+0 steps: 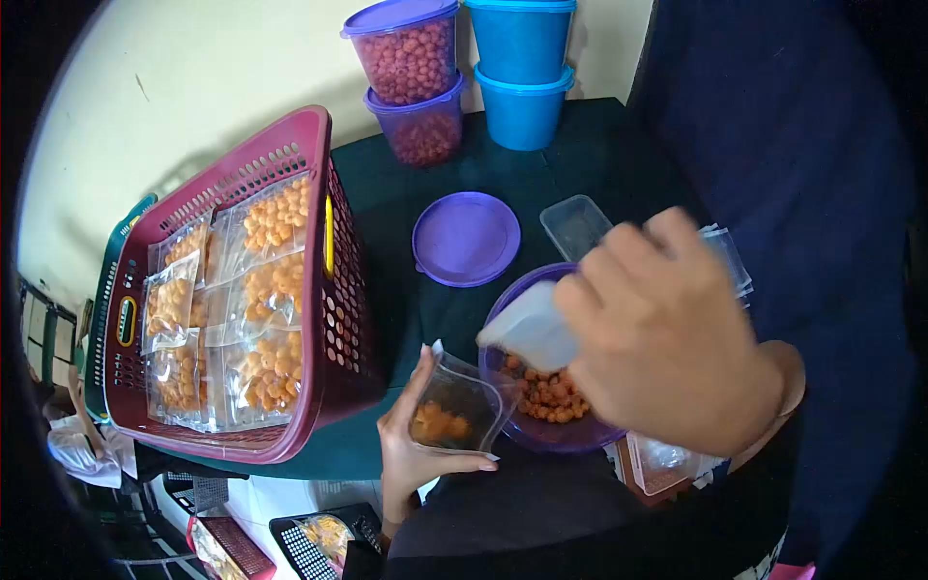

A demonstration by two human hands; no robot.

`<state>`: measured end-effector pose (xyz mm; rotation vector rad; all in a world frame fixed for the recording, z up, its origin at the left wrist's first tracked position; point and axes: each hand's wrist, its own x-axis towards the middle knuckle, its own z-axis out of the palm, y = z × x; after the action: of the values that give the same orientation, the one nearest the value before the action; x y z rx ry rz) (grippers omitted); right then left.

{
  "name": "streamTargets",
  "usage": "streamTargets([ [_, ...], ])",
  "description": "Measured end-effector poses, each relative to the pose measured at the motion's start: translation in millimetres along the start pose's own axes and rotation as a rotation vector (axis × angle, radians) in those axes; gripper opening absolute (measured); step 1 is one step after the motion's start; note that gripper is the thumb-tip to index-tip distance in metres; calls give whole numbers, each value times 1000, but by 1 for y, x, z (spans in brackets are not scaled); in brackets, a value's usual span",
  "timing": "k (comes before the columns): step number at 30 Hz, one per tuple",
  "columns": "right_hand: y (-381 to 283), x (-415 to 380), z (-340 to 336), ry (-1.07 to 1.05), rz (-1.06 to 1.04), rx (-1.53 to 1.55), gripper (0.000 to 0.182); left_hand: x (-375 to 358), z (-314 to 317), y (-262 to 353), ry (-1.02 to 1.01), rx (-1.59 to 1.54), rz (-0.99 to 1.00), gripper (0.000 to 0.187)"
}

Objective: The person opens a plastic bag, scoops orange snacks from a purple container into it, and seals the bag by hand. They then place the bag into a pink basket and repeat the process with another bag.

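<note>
My left hand is wrapped round a clear plastic pouch, its mouth spread wide toward the tub, with some orange snack pieces inside. Closed and slightly blurred, my right hand grips a whitish translucent scoop, tilted over the purple tub. Round orange-brown snack balls lie in the tub, partly hidden by the right hand. The pouch mouth is close against the left side of the tub. What the scoop contains cannot be seen.
A maroon basket of filled snack pouches stands left. A purple lid, clear box and plastic bags lie around the tub. Behind are stacked purple tubs and blue tubs. Another person is at far left.
</note>
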<state>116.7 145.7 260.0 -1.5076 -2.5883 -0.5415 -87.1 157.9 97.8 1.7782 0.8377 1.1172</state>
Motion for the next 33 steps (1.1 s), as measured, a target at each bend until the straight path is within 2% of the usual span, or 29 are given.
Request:
streamTargets([
  [1, 5, -1, -4, 27, 108, -45, 17, 0, -2, 0, 19, -20, 17, 108],
  [3, 11, -5, 8, -58, 118, -113, 13, 0, -6, -2, 21, -50, -1, 110],
  [7, 11, -18, 102, -274, -117, -238, 5, -3, -14, -10, 44, -98, 16, 114],
  [9, 7, -28, 148, -299, -134, -186, 8, -5, -16, -12, 50, -95, -8, 114],
  [11, 6, -31, 176, -263, -159, -134, 9, -9, -17, -20, 39, -58, 17, 115],
  [13, 5, -30, 191, -233, -184, -78, 10, -13, -16, -24, 52, -122, -45, 114],
  [15, 4, -27, 200, -73, -281, -53, 11, -11, -14, -22, 43, -124, -53, 114],
  [20, 0, -26, 208, -155, -309, -28, 12, -10, -14, -24, 9, -56, -7, 114],
  [22, 3, -26, 203, -352, -262, -63, 12, -11, -13, -25, 2, -87, -18, 114],
  [23, 4, -26, 201, -354, -262, -62, 12, -11, -13, -26, 3, -88, -19, 114],
  [25, 6, -28, 196, -449, -253, -178, 13, -11, -11, -28, -7, -78, -8, 115],
  [26, 4, -27, 192, -587, -230, -195, 14, -11, -11, -29, -7, -79, -9, 115],
  [27, 4, -27, 192, -588, -230, -194, 14, -12, -11, -30, -10, -77, -1, 115],
  [29, 5, -31, 191, -741, -180, -157, 14, -13, -11, -31, -14, -77, 7, 115],
  [33, 9, -34, 204, -855, -117, -5, 16, -12, -13, -29, -30, -62, 22, 116],
])
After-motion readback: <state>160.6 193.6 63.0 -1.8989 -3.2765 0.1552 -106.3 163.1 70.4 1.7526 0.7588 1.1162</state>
